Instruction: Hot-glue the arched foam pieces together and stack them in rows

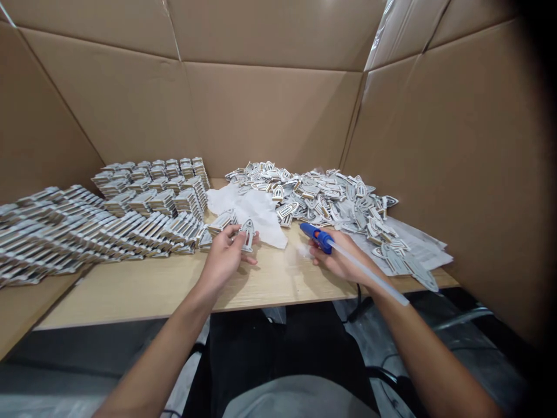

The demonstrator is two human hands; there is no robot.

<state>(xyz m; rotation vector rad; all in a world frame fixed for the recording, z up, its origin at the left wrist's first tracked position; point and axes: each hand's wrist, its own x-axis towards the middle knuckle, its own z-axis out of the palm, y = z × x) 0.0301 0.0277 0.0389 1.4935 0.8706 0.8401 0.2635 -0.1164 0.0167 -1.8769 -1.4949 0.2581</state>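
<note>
Nearest us, the left hand (224, 255) rests on the pale wooden tabletop (152, 287), its fingers curled to pinch a white-and-tan arch-shaped card piece (248, 232) at the fingertips. The right hand (342, 261) is closed around a blue glue gun (319, 237). A translucent glue stick (369, 273) runs back along the wrist, and the nozzle points towards the left hand. Just beyond both hands lies a crumpled white paper sheet (256, 212). Left of the left hand we see neat stacked rows of pieces (130, 223), which we judge done. Beyond the right hand lies a loose heap of pieces (322, 194), so we reckon much is left. Brown cardboard walls (270, 110) stand behind.
</note>
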